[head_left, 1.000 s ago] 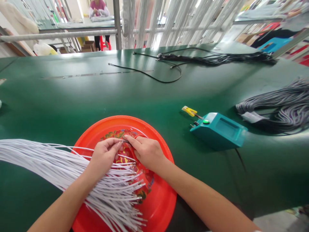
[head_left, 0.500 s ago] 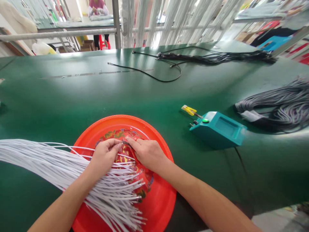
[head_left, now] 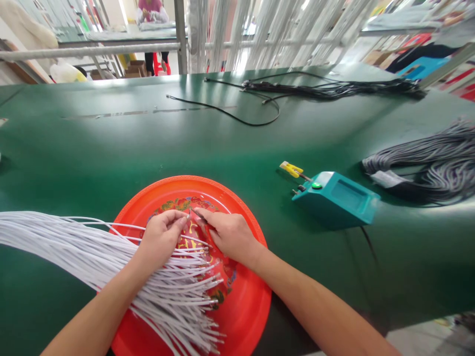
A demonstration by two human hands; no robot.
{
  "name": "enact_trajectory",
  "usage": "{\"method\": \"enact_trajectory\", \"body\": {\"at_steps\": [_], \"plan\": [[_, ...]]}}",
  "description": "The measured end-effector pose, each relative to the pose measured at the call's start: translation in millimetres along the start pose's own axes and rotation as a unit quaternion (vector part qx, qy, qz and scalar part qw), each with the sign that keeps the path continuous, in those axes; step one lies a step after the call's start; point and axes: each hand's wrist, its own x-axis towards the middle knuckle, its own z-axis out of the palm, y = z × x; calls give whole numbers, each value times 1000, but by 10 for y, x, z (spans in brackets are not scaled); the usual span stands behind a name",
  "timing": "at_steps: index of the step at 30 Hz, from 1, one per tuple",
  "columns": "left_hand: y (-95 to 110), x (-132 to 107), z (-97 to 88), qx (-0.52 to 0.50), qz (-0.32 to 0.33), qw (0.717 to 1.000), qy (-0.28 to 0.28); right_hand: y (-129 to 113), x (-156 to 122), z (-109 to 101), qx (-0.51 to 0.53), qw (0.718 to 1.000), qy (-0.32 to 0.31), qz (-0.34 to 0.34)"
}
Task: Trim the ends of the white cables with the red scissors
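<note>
A red plate [head_left: 245, 306] with a printed pattern lies on the green table in front of me. A thick bundle of white wires [head_left: 74, 244] fans from the left onto the plate, metal tips spread over it. My left hand [head_left: 161, 237] rests on the wires, fingers pinched on the end of one white wire. My right hand [head_left: 228, 235] meets it fingertip to fingertip over the plate and pinches a small thin dark piece at that wire's tip.
A teal box [head_left: 336, 198] with a green button and a yellow clip [head_left: 291, 169] sits to the right. A grey wire bundle [head_left: 430, 163] lies far right, black cables [head_left: 326, 89] at the back. White cords hang behind the table; a person sits far off.
My right hand's fingertips have shifted slightly and the small dark piece now tilts upward. The left hand stays in place on the wires.
</note>
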Motion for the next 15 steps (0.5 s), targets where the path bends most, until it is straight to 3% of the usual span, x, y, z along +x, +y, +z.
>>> {"method": "enact_trajectory", "body": {"at_steps": [4,15], "plan": [[13,-2,2,-14,3,1000,0,-38,12,-26,42,998,-3,35],[57,-15,16,-9,-4,1000,-3,-13,12,16,-137,990,24,-37]]}}
